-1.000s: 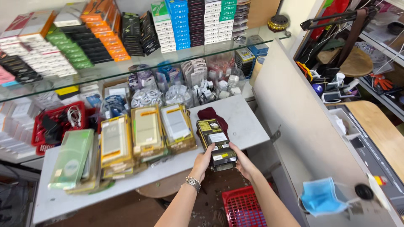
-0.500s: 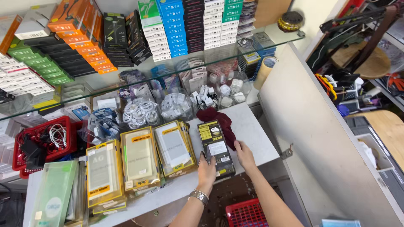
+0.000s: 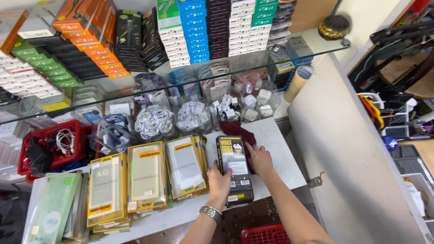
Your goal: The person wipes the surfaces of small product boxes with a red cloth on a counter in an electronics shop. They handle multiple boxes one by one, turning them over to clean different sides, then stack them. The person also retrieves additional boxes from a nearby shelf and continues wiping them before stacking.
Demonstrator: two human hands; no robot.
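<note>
A stack of black flat boxes with yellow print [image 3: 235, 169] stands on the white shelf [image 3: 285, 167], right of the yellow-framed packs. My left hand [image 3: 219, 183], with a metal watch at the wrist, grips the stack's left edge. My right hand [image 3: 259, 158] presses against its right side, lying over a dark red cloth [image 3: 235, 130] that spreads behind the stack.
Yellow-framed packs [image 3: 144, 176] lie in piles to the left, green packs [image 3: 52, 210] further left. A red basket [image 3: 47, 149] holds cables. Clear tubs of white chargers [image 3: 253, 101] stand behind. A glass shelf [image 3: 307, 38] above carries coloured boxes. Another red basket [image 3: 264, 235] sits below.
My hands have set the black boxes down on the shelf by the yellow packs. The view has tilted down and closer to the shelf.
</note>
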